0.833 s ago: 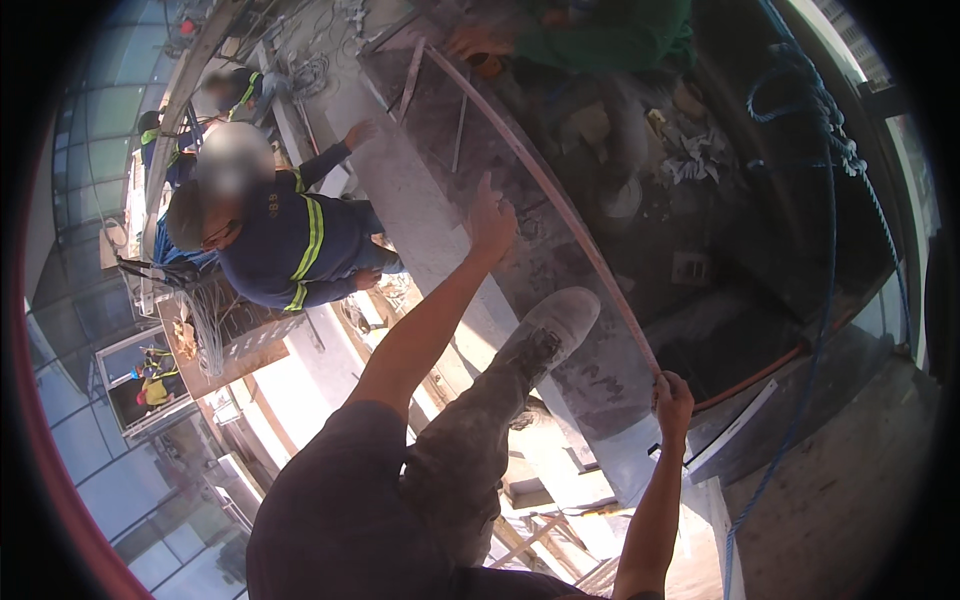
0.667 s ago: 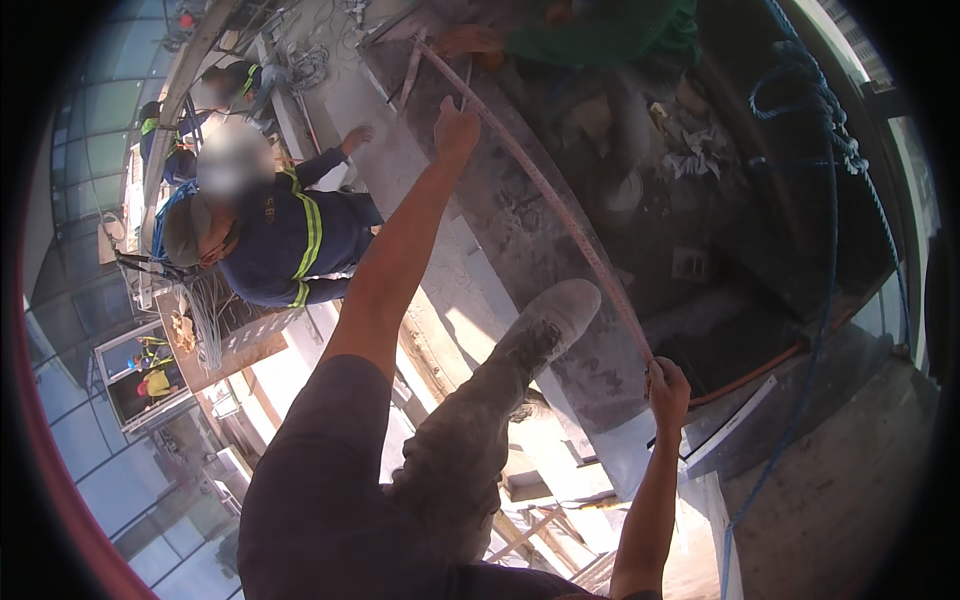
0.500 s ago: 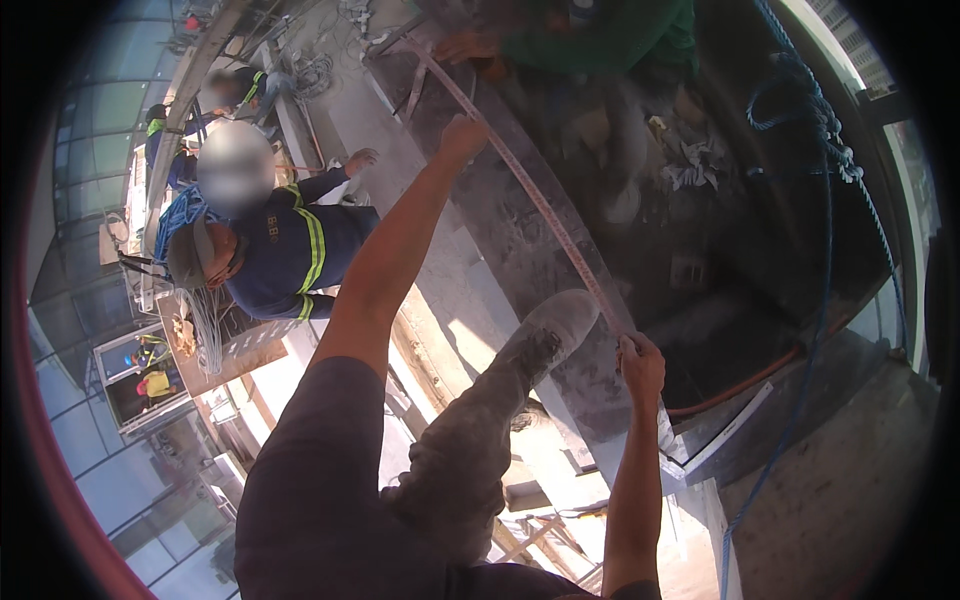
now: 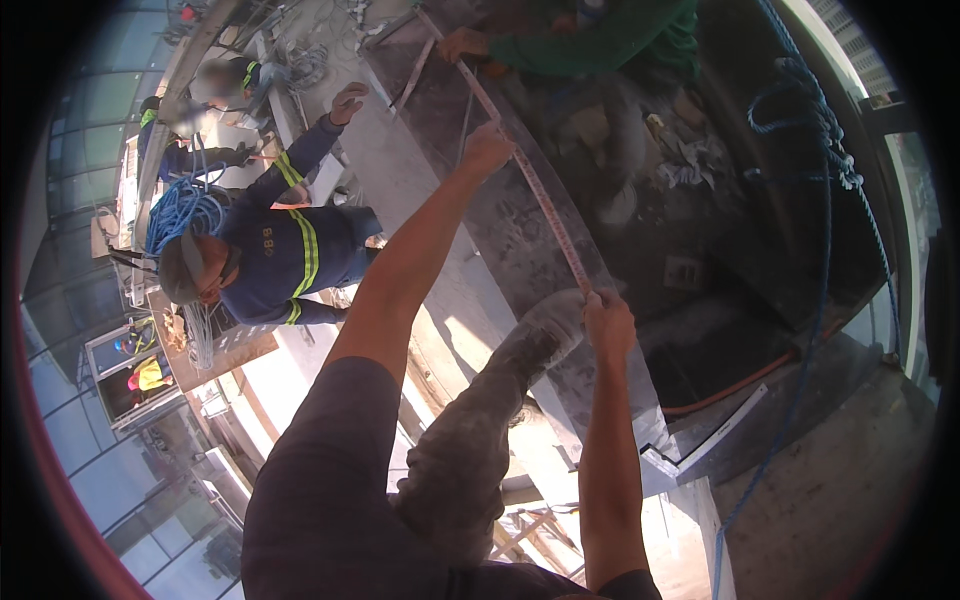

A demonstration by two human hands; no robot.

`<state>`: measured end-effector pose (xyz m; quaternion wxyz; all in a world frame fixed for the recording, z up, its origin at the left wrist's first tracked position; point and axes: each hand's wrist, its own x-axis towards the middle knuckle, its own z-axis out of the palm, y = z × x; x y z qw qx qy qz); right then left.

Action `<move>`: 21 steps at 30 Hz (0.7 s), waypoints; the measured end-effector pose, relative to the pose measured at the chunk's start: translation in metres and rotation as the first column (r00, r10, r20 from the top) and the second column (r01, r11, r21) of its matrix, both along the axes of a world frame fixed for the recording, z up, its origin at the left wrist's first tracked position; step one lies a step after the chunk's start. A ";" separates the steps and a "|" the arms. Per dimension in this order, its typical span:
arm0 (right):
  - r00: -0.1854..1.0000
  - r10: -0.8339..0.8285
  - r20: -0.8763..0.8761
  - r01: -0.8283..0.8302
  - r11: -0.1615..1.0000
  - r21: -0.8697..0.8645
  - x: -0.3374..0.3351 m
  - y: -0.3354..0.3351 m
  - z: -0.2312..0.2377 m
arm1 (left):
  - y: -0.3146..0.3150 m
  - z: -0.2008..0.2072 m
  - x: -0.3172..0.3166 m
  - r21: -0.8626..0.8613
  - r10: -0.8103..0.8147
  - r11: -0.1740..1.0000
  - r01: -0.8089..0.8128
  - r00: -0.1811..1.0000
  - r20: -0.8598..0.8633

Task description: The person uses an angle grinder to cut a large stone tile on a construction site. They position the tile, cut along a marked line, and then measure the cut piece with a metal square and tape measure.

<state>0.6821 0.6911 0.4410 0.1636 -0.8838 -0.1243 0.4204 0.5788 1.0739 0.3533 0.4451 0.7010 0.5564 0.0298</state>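
A long, thin pinkish strip with fine markings, which looks like a measuring tape [image 4: 546, 205], runs slantwise over a dusty dark panel [image 4: 610, 400]. My left hand [image 4: 487, 150] is closed round the tape in its upper part. Lower down, my right hand [image 4: 608, 325] grips its near end, and the fingers hide that end. Beyond my left hand, a co-worker's hand [image 4: 463, 45] from a green sleeve [image 4: 590, 45] touches the far part. My dusty boot [image 4: 555, 325] rests by the panel, close to my right hand.
Right of the panel lies a dark recess [image 4: 720, 330] with crumpled scraps [image 4: 690, 165]. A knotted blue rope [image 4: 825, 130] hangs at the right. At left, a person in a navy reflective-striped top [image 4: 290, 250] raises a hand, near coiled blue rope [image 4: 185, 215].
My right hand has moved up and left along the panel with the tape. My left hand has shifted slightly right and down. The navy-clad person's hand has risen.
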 end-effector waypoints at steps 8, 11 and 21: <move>0.997 -0.044 -0.060 0.046 0.998 0.034 -0.001 -0.014 -0.002 | -0.036 -0.004 0.003 0.110 0.090 0.988 -0.106 0.986 0.144; 0.999 -0.037 -0.036 0.039 0.999 0.034 -0.005 -0.014 -0.011 | -0.034 -0.010 -0.001 0.063 0.118 0.990 -0.130 0.981 0.157; 0.989 -0.116 -0.089 0.121 0.991 0.058 0.001 -0.022 -0.005 | -0.028 -0.038 0.010 -0.111 0.110 0.990 -0.084 0.960 0.258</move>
